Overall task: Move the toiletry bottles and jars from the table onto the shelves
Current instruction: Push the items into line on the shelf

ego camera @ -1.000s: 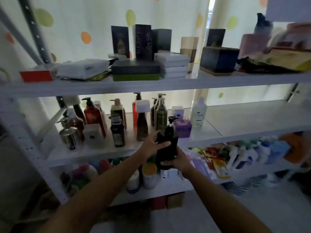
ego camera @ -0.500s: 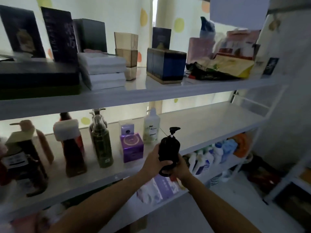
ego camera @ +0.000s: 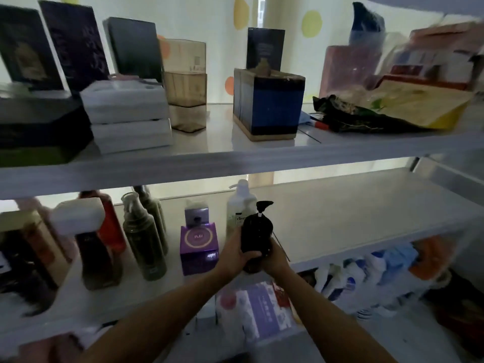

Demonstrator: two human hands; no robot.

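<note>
Both hands wrapped around a black plastic pump bottle (ego camera: 256, 235), held upright at the front edge of the white middle shelf (ego camera: 353, 213). Left hand (ego camera: 233, 254) closed on the bottle's left side and lower body, right hand (ego camera: 275, 255) closed on its right side and base. Cannot tell whether the bottle's bottom touches the shelf board, hidden as it is by the fingers. Pump head pointing right, above the hands.

Just behind the bottle, a white pump bottle with a dark label (ego camera: 239, 205), partly hidden. To the left, near the front edge, a purple square box with a ring emblem (ego camera: 199, 247), and behind that a smaller lilac box (ego camera: 196, 214). Farther left, two olive-green pump bottles (ego camera: 145, 239), a dark brown bottle with a broad white cap (ego camera: 91, 247) and a red bottle (ego camera: 111, 226) behind it. Right half of the middle shelf bare.

On the white upper shelf (ego camera: 235, 163): a blue and black box with tan bands (ego camera: 269, 106), stacked translucent brown containers (ego camera: 186, 85), a stack of flat white boxes (ego camera: 128, 113), dark upright cartons at the left. Under the middle shelf, blurred white and blue bottles (ego camera: 366, 271).
</note>
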